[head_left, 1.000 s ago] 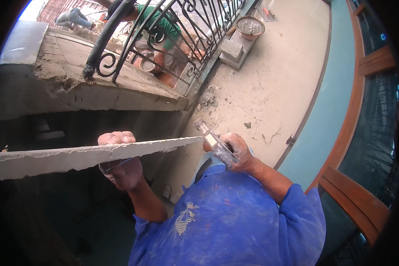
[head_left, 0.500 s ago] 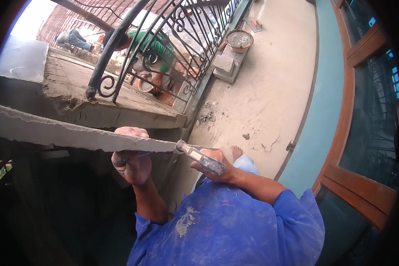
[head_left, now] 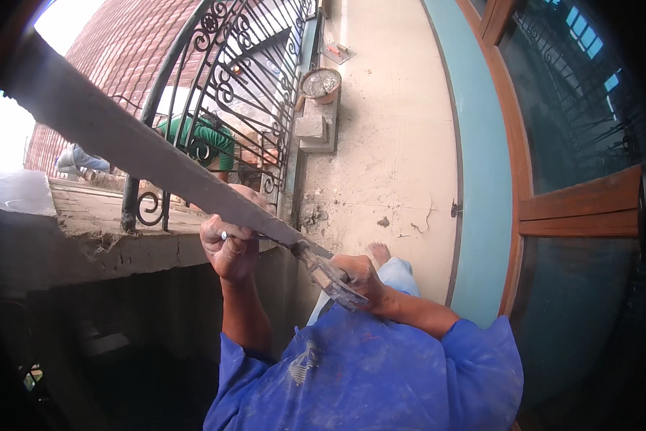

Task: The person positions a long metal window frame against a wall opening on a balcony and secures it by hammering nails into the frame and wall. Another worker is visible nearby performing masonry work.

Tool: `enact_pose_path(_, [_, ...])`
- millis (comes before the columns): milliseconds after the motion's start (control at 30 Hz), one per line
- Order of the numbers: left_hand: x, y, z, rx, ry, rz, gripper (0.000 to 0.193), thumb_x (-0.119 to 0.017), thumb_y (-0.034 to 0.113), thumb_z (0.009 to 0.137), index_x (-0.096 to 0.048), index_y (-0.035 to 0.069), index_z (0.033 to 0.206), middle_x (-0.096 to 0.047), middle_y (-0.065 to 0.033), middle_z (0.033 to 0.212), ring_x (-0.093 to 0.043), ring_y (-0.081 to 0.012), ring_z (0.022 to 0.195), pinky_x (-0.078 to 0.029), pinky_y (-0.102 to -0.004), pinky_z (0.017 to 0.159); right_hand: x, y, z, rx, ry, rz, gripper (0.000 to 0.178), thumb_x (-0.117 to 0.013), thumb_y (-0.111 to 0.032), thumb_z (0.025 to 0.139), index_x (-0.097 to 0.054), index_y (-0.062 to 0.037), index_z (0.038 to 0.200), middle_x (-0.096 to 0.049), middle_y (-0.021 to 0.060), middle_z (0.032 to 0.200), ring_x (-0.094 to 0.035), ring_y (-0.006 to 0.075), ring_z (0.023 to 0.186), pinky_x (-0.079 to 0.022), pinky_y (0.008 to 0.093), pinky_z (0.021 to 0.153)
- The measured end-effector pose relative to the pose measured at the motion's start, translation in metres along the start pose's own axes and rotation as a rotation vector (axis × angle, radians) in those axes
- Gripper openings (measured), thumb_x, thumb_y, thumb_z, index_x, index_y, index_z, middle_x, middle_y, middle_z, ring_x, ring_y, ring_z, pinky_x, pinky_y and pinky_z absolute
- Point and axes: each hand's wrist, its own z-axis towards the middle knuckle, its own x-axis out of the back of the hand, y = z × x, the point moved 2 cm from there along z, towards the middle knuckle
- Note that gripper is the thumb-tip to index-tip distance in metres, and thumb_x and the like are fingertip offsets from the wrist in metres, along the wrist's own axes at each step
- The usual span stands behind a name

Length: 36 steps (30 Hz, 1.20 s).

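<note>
A long grey slab strip (head_left: pixel 157 161) with a rough, broken edge slants from the upper left down to my hands. My left hand (head_left: pixel 229 248) is closed around it, its fingers showing on both sides. Between those fingers pokes a thin rod with a pale round end (head_left: pixel 224 235); its other end is hidden. My right hand (head_left: pixel 362 276), by the strip's lower end, is closed on a dusty claw hammer (head_left: pixel 330 280). The hammer's head lies against or very near the strip; its handle is mostly hidden.
A black scrolled railing (head_left: pixel 140 136) stands ahead left, with a person in a green shirt (head_left: pixel 208 136) beyond it. On the pale floor (head_left: pixel 394 144) are a mortar bucket (head_left: pixel 321 85), grey blocks (head_left: pixel 312 129) and trowels (head_left: pixel 337 50). Wood-framed glass (head_left: pixel 574 129) lines the right.
The strip's far end has swung upward, so it now slants steeply. My left hand has turned, bringing the rod's round end into sight. The view has shifted, and the green-shirted person bends lower.
</note>
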Motion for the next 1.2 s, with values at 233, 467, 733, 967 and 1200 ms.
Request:
enact_pose_path(233, [0.019, -0.023, 0.007, 0.066, -0.372, -0.13, 0.022, -0.064, 0.025, 0.097, -0.069, 0.005, 0.102, -0.054, -0.0176, 0.116, -0.055, -0.0292, 0.104, -0.05, -0.0413, 0.086, -0.02, -0.031, -0.013, 0.155, 0.333, -0.377, 0.022, -0.075, -0.009, 0.079, -0.054, -0.0059, 0.083, -0.052, 0.0095, 0.064, -0.055, 0.0291, 0.052, -0.043, 0.037, 0.048])
enact_pose_path(467, [0.006, -0.035, 0.002, 0.148, -0.519, -0.353, 0.02, -0.064, 0.019, 0.097, -0.067, 0.0, 0.102, -0.067, -0.0166, 0.107, -0.065, -0.0291, 0.102, -0.056, -0.0391, 0.08, -0.042, -0.064, -0.043, 0.302, 0.613, -0.347, 0.017, -0.075, -0.008, 0.081, -0.059, -0.0047, 0.086, -0.053, 0.008, 0.066, -0.055, 0.0218, 0.055, -0.042, 0.0359, 0.049])
enact_pose_path(733, [-0.023, -0.046, 0.0, 0.308, -0.405, -0.39, 0.018, -0.071, 0.015, 0.091, -0.069, -0.002, 0.096, -0.068, -0.0075, 0.092, -0.062, -0.0157, 0.084, -0.047, -0.0277, 0.077, -0.038, -0.069, -0.073, 0.31, 0.742, -0.404, 0.018, -0.072, -0.005, 0.079, -0.059, -0.0074, 0.091, -0.062, 0.0098, 0.073, -0.064, 0.0301, 0.064, -0.049, 0.0374, 0.055])
enact_pose_path(967, [-0.023, -0.052, -0.002, 0.35, -0.453, -0.4, 0.021, -0.071, 0.016, 0.09, -0.069, -0.004, 0.094, -0.068, -0.01, 0.089, -0.064, -0.0176, 0.084, -0.05, -0.0286, 0.079, -0.041, -0.056, -0.092, -0.54, 0.693, -0.378, 0.021, -0.07, -0.018, 0.09, -0.063, -0.0037, 0.103, -0.067, 0.0159, 0.076, -0.069, 0.0214, 0.072, -0.052, 0.0373, 0.065])
enact_pose_path(1200, [-0.019, -0.065, -0.011, 0.286, -0.513, -0.413, 0.02, -0.066, 0.019, 0.096, -0.066, 0.0, 0.102, -0.071, -0.0119, 0.101, -0.069, -0.0279, 0.094, -0.056, -0.0415, 0.084, -0.051, -0.054, -0.088, -0.121, 0.727, -0.329, 0.025, -0.069, -0.017, 0.093, -0.062, 0.0017, 0.108, -0.068, 0.0186, 0.079, -0.068, 0.0166, 0.074, -0.052, 0.0339, 0.067])
